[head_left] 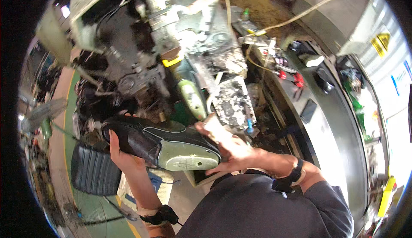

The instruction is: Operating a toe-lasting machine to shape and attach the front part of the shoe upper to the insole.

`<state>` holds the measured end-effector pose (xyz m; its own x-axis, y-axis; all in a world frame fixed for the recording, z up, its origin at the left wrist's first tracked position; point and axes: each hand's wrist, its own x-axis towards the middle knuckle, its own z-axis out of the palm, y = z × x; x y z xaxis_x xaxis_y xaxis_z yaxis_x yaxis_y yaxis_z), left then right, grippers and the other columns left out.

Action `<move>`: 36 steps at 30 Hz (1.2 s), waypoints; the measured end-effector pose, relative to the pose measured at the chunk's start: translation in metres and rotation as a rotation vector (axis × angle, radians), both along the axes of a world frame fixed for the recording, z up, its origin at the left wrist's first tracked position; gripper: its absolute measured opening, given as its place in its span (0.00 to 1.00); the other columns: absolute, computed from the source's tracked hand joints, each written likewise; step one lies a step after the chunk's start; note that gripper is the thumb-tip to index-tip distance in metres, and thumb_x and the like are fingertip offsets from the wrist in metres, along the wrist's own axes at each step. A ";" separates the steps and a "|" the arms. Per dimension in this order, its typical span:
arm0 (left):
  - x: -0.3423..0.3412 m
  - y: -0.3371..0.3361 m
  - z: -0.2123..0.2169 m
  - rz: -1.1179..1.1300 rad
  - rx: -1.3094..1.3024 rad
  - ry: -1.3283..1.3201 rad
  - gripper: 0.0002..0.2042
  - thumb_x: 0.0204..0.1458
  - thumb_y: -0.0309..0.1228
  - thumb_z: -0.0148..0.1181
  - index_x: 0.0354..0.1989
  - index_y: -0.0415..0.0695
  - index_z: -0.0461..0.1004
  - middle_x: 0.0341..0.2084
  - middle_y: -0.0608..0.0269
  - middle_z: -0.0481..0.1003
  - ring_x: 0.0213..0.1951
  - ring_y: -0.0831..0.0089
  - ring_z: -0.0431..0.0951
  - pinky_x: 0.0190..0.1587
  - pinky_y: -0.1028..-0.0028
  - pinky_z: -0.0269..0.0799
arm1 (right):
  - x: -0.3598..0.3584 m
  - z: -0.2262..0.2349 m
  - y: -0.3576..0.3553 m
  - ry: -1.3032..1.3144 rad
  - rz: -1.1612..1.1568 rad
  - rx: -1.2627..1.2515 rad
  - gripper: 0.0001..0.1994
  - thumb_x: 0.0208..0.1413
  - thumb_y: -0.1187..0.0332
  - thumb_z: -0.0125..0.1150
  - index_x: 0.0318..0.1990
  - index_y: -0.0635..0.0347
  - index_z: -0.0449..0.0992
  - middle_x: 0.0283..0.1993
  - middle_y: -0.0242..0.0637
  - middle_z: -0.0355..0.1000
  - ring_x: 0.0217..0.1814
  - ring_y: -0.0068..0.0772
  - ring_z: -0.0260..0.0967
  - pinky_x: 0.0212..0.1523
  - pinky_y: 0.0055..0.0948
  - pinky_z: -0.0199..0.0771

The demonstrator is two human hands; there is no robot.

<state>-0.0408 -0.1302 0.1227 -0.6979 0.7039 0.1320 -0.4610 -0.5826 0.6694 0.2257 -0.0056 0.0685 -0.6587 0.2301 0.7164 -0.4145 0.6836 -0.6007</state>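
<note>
Slipping could be caused by a loosened grip, black shoe being clasped between left hand and right hand.

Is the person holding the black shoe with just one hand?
No, the left hand grips one end of the black shoe and the right hand cups the other.

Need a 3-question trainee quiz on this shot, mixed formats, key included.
1. True or false: the left hand is empty.
2. The ribbed seat is: A) red, B) black, C) white.
3. Fill in: the phone lies toward the ____ side of the picture.

Key:
1. False; it holds the shoe.
2. B.
3. Right.
</note>
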 end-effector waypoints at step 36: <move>0.595 0.183 -0.053 -1.048 -0.392 0.220 0.31 0.61 0.52 0.54 0.60 0.37 0.65 0.50 0.50 0.75 0.55 0.59 0.73 0.59 0.59 0.67 | 0.512 -0.050 -0.114 0.158 -1.321 0.000 0.26 0.48 0.67 0.72 0.56 0.61 0.74 0.59 0.52 0.71 0.59 0.53 0.71 0.61 0.48 0.71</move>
